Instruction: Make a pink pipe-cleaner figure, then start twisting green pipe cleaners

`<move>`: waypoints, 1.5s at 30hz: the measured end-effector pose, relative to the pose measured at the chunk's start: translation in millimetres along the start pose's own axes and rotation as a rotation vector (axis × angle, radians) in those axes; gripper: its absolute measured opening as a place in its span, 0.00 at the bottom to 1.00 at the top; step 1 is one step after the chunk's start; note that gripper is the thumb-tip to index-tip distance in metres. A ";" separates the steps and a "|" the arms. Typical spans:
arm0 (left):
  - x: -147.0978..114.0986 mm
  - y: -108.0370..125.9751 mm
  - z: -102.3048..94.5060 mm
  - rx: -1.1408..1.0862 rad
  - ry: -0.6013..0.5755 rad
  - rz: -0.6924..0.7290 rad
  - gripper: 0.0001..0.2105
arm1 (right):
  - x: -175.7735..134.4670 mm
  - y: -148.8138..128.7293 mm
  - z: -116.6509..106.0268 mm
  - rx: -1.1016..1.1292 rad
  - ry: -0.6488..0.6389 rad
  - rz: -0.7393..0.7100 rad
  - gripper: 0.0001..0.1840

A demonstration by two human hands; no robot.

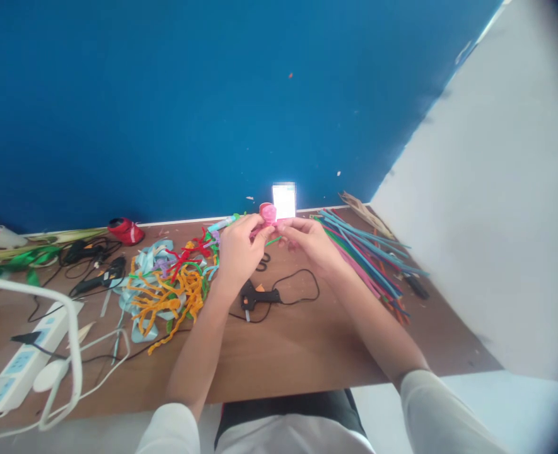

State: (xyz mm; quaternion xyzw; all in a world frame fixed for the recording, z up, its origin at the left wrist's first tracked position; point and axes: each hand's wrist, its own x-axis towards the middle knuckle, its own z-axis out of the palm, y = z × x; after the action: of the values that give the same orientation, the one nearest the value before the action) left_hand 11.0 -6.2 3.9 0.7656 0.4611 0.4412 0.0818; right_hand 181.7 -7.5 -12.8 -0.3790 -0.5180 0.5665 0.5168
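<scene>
Both of my hands are raised over the middle of the table, close together. My left hand (242, 249) is closed, fingers pinching a pink rounded piece (268, 212) that shows a translucent, ribbon-like surface. The fingers of my right hand (309, 241) are pressed together at the lower right of the same pink piece. Exactly how the fingertips grip it is too small to tell. Just behind the hands stands a bright phone-like screen (285, 203), washed out by glare. Below them a black glue gun (258, 296) lies on the table, its cord looping to the right.
Orange pipe cleaners (174, 296) and pale blue ribbon (145, 329) are heaped left. Blue and pink stems (354, 243) lie right. Another glue gun (103, 277), a red roll (126, 231), a power strip (37, 353) and a white tubular frame (74, 353) occupy the left side. A blue wall stands behind.
</scene>
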 end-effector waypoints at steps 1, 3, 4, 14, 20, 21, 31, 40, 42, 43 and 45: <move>0.1 -0.3 -0.1 0.002 -0.003 0.004 0.08 | 0.5 1.8 1.2 0.032 0.021 0.019 0.13; 0.3 -0.6 -0.3 0.001 -0.004 0.006 0.07 | 1.6 5.5 4.4 0.100 0.062 0.050 0.14; 0.3 -0.4 -0.5 -0.003 -0.002 0.006 0.06 | 1.9 7.1 6.2 0.131 0.086 0.054 0.15; -2.8 11.8 -7.0 -0.561 -0.128 -0.315 0.10 | -5.1 3.2 10.2 -0.029 0.081 -0.323 0.08; -2.1 12.1 -6.7 -0.696 -0.168 -0.393 0.10 | -8.0 0.6 4.6 -0.420 0.177 -0.505 0.06; -1.9 11.9 -6.6 -0.686 -0.161 -0.388 0.10 | -7.2 0.6 3.3 -0.424 0.163 -0.487 0.07; -3.3 14.1 -6.5 -0.536 -0.164 -0.321 0.11 | -6.2 -11.3 2.1 -0.126 -0.004 -0.172 0.12; -3.6 13.5 -6.9 -0.446 -0.158 -0.288 0.08 | -3.9 -5.0 7.5 0.219 -0.018 0.165 0.11; -3.0 11.5 -6.6 -0.388 -0.157 -0.242 0.08 | -3.2 -2.9 8.3 0.253 0.021 0.186 0.12; -2.5 10.6 -6.5 -0.348 -0.158 -0.211 0.08 | -3.0 -1.6 8.6 0.249 0.051 0.173 0.12; -1.7 9.3 -6.1 -0.262 -0.154 -0.153 0.09 | -2.9 0.6 8.9 0.184 0.104 0.104 0.12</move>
State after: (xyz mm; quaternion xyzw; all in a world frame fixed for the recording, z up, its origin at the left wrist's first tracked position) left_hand 12.0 -14.4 11.5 0.7426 0.4488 0.4300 0.2496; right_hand 173.5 -12.0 -12.2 -0.3850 -0.4160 0.6174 0.5455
